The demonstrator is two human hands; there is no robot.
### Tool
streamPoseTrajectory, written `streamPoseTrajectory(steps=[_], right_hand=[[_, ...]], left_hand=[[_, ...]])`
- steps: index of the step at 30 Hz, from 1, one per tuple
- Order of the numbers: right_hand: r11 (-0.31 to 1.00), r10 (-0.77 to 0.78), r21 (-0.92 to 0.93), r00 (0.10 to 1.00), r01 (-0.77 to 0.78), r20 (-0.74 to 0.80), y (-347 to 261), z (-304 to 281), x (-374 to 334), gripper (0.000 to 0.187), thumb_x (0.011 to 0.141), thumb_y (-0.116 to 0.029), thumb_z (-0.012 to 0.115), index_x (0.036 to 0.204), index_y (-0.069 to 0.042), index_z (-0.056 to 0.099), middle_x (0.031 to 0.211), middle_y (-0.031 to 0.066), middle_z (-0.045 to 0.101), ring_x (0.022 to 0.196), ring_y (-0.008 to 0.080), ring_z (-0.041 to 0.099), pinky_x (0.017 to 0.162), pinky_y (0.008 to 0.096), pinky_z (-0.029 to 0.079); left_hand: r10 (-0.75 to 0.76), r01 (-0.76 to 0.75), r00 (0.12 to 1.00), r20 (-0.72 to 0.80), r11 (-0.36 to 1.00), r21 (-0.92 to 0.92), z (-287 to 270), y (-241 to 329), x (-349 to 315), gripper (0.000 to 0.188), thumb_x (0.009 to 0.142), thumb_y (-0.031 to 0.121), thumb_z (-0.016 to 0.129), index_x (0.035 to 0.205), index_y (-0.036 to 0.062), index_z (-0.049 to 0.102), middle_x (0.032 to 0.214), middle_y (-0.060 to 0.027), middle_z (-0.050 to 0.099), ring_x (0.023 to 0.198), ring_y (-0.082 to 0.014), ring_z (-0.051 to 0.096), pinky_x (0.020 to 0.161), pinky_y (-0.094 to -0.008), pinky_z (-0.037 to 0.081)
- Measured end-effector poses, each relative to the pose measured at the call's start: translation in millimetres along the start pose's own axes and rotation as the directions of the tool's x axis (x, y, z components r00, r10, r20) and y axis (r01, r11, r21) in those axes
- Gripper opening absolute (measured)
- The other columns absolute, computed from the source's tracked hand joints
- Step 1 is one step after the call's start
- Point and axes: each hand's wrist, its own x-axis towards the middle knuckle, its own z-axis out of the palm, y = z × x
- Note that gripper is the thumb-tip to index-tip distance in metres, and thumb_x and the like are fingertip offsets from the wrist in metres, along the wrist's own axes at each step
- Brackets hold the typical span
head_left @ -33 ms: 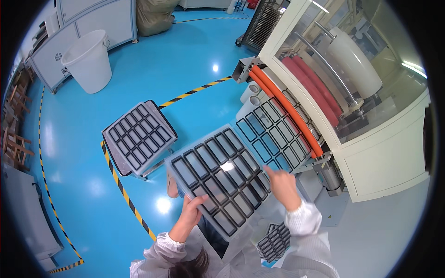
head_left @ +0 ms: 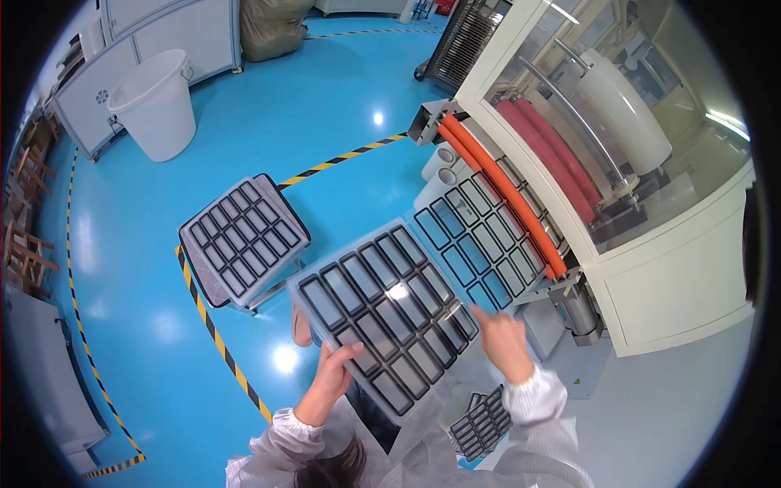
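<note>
My left hand [head_left: 332,374] grips the lower left edge of a stack of translucent sheets [head_left: 390,313] printed with rows of black rectangular frames, thumb on top. A similar clear framed sheet [head_left: 476,236] lies along the stack's right side and reaches up to the orange rollers of a machine. Where the two meet, my right hand [head_left: 504,346] is closed with its index finger stretched toward the seam. Whatever it may hold is hidden under the fingers.
A stand [head_left: 244,240] at left carries more framed sheets. Orange rollers [head_left: 504,195] front the cream machine [head_left: 675,268]. Small framed pieces [head_left: 480,424] lie below my right forearm. A white bin [head_left: 154,106] stands far left; yellow-black tape [head_left: 350,159] marks the blue floor.
My right hand has slid a little down and to the right along the seam. My left hand and the stack have barely moved.
</note>
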Motion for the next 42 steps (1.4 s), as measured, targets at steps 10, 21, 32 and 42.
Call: streamPoseTrajectory(steps=[10,21,32,42], right_hand=[[0.789,0.221,0.455,0.882,-0.412,0.416,20,-61,-80,0.017,0.086,-0.012,0.059,0.098,-0.002,0.063,0.068,0.012,0.062,0.066,0.0243,0.062,0.057,0.034,0.048],[-0.042,0.247,0.925,0.893,-0.377,0.375,38,15,-51,0.017,0.093,-0.008,0.051,0.095,0.005,0.061,0.109,0.0106,0.056,0.071,0.0134,0.059,0.065,0.0255,0.049],[-0.091,0.226,0.903,0.874,-0.42,0.429,26,22,-55,0.02,0.094,-0.013,0.051,0.1,0.003,0.061,0.09,0.0072,0.065,0.07,0.0141,0.061,0.061,0.0251,0.048],[-0.066,0.164,0.909,0.894,-0.411,0.416,15,-24,-66,0.023,0.095,-0.013,0.048,0.101,0.005,0.062,0.091,0.0088,0.066,0.069,0.0133,0.06,0.061,0.0261,0.048]], left_hand=[[-0.041,0.041,0.998,0.045,0.999,0.001,-5,-9,28,0.043,0.075,0.003,0.059,0.116,-0.0017,0.05,0.108,-0.0098,0.059,0.1,-0.0223,0.059,0.086,-0.0334,0.048],[-0.027,0.027,1.0,-0.007,0.999,0.042,-25,-21,28,0.046,0.075,0.007,0.058,0.119,-0.0062,0.048,0.111,-0.0175,0.06,0.1,-0.0298,0.061,0.089,-0.0408,0.05],[-0.053,0.053,0.998,-0.016,0.998,0.038,-20,-20,30,0.046,0.076,0.007,0.057,0.119,-0.0066,0.048,0.111,-0.0181,0.06,0.101,-0.0312,0.061,0.089,-0.0407,0.05],[-0.09,0.094,0.976,0.196,0.996,-0.008,29,-31,51,0.042,0.083,0.011,0.061,0.12,-0.0023,0.048,0.113,-0.01,0.058,0.105,-0.0212,0.057,0.091,-0.0336,0.046]])
